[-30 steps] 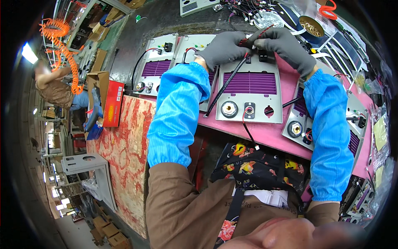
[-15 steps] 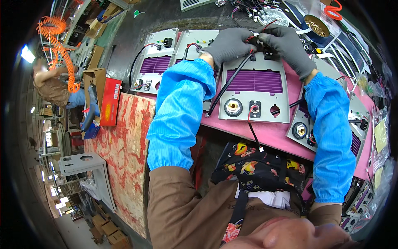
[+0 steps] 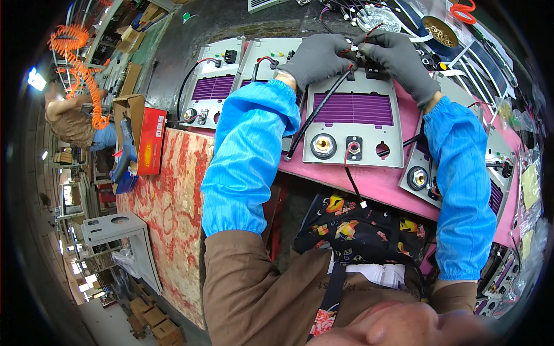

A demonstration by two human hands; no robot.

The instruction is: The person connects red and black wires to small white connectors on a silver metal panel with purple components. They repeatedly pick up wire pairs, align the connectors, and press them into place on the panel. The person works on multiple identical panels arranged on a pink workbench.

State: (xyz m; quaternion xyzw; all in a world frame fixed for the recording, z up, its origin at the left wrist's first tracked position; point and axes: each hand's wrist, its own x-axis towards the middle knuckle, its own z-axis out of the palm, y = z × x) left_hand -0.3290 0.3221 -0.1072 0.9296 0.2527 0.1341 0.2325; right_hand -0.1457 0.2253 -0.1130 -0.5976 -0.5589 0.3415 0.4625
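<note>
Head view: both gloved hands work close together above the top edge of the middle panel, fingertips nearly meeting. The left hand is closed in a pinch on thin red-and-black wires, and the right hand pinches at them from the other side; exactly which strand each finger grips is too small to tell. A small white connector sits in the gap between the hands.

The wires look light and limp, likely to bend anywhere and perhaps slide in gloves; the connector looks stiff but small, best held by its body, since tugging the strands could strain their joints. The panel seems rigid and flat, probably easiest to take by its side edges.

Counted: the middle panel has one purple grille, one brass fitting, one small socket and one round hole. One black sleeved cable slants across its left side, and one short lead hangs off its front edge. Two similar panels stand to the left; on the right, the arm hides too much for a sure count
</note>
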